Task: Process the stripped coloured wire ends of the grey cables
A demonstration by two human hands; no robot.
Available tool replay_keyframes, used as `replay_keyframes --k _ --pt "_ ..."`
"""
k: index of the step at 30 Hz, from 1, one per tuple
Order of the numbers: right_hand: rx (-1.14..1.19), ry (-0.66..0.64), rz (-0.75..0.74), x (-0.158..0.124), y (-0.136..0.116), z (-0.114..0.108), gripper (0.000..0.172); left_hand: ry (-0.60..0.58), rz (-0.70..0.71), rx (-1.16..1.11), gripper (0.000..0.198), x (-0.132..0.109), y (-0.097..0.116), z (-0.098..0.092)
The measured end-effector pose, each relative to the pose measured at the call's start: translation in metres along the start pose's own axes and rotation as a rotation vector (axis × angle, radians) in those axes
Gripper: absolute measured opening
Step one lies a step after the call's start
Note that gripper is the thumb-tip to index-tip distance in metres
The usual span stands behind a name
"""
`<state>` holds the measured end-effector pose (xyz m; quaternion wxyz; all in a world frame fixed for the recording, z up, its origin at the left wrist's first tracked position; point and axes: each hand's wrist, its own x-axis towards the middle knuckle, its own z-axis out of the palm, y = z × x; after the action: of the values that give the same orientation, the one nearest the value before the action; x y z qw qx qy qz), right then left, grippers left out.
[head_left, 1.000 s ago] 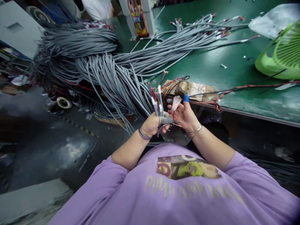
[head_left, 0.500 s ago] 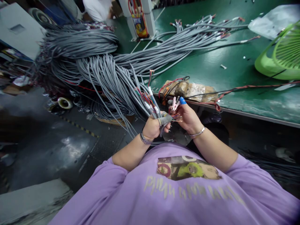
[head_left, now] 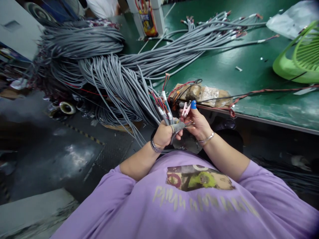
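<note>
We see green workbench [head_left: 236, 66] beyond hands, dark floor [head_left: 62, 156] left of them. Our left hand [head_left: 163, 134] clenched on gray cable ends [head_left: 163, 108]; right hand [head_left: 198, 123] pinching pinkish clip [head_left: 185, 109], blurred. Green fan [head_left: 301, 56] cut off far right.

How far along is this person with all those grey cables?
Hard to put a figure on it. A spread of grey cables with bared coloured tips lies on the green table, seemingly finished. In hand: the left hand grips a bunch of cable ends, the right hand holds a small pink tool beside them. The big cable heap likely remains.
</note>
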<state>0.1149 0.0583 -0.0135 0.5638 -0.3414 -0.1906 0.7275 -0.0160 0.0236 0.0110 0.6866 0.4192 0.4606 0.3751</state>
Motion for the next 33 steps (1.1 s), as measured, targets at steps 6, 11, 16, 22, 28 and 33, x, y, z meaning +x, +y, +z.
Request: replay_keyframes --k 6,11,16,22,28,33 --pt "0.031 -0.053 0.043 -0.001 0.002 -0.005 0.058 0.007 0.002 -0.018 0.044 -0.001 -0.001 0.0" --pt "-0.018 -0.087 0.054 -0.005 -0.002 -0.007 0.065 0.005 0.045 -0.029 0.045 -0.009 -0.003 -0.003" --pt "-0.023 -0.094 0.047 -0.01 -0.007 -0.007 0.046 0.097 0.123 -0.05 0.046 -0.013 -0.007 0.001" --pt "-0.021 -0.015 -0.023 -0.01 -0.002 -0.007 0.047 0.137 0.18 -0.062 0.042 -0.009 -0.007 0.008" --pt "0.035 0.045 0.038 -0.005 -0.008 -0.003 0.048 0.151 0.149 -0.087 0.043 -0.006 -0.007 0.008" --pt "0.103 -0.041 0.098 -0.005 -0.011 -0.004 0.037 0.148 0.119 -0.069 0.045 -0.004 -0.008 0.007"
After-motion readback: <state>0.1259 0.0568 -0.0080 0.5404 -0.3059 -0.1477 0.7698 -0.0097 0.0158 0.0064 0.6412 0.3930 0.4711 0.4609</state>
